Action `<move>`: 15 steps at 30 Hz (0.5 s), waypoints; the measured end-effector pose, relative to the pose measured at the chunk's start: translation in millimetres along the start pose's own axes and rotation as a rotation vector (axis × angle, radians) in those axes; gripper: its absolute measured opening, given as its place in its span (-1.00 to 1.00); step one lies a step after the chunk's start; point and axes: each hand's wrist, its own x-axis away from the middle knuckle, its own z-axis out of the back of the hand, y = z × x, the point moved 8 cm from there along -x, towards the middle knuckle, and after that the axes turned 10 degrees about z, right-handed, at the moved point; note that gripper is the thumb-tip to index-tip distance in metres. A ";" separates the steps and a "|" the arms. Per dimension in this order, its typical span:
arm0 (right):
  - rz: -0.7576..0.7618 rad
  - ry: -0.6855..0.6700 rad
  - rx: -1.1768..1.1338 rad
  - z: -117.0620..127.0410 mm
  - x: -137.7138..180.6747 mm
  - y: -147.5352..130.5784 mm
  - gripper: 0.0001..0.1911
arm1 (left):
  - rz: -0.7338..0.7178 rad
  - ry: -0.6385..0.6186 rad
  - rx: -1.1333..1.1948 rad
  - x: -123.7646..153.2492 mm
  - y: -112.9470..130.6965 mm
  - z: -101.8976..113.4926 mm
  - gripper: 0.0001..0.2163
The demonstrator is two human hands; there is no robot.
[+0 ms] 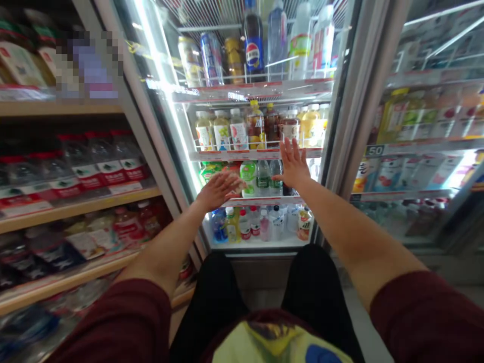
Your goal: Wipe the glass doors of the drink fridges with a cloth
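Observation:
Both my arms reach toward an open, lit drinks fridge. My left hand (221, 189) is spread flat with nothing in it, in front of the third shelf by the green-labelled bottle (248, 177). Higher and to the right, my right hand (293, 164) is raised with its fingers apart and holds nothing. Its fingertips overlap the price rail (242, 155) in the view; whether they touch it I cannot tell. Just above them stands a brown-drink bottle (290, 130). Clear bottles with green labels (262, 179) stand between my two hands.
A cola bottle (253, 45) and cans (212, 58) stand on the top shelf. Small bottles (245, 224) line the fridge bottom. Wooden shelves (86, 206) with red-capped bottles (121, 156) are at my left. Another glass-fronted fridge (423, 126) is at my right. My knees frame the fridge's lower edge.

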 end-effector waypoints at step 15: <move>-0.067 -0.100 0.060 2.9 1.2 -2.9 0.40 | 0.102 0.166 -0.057 -25.3 -23.2 43.5 -0.40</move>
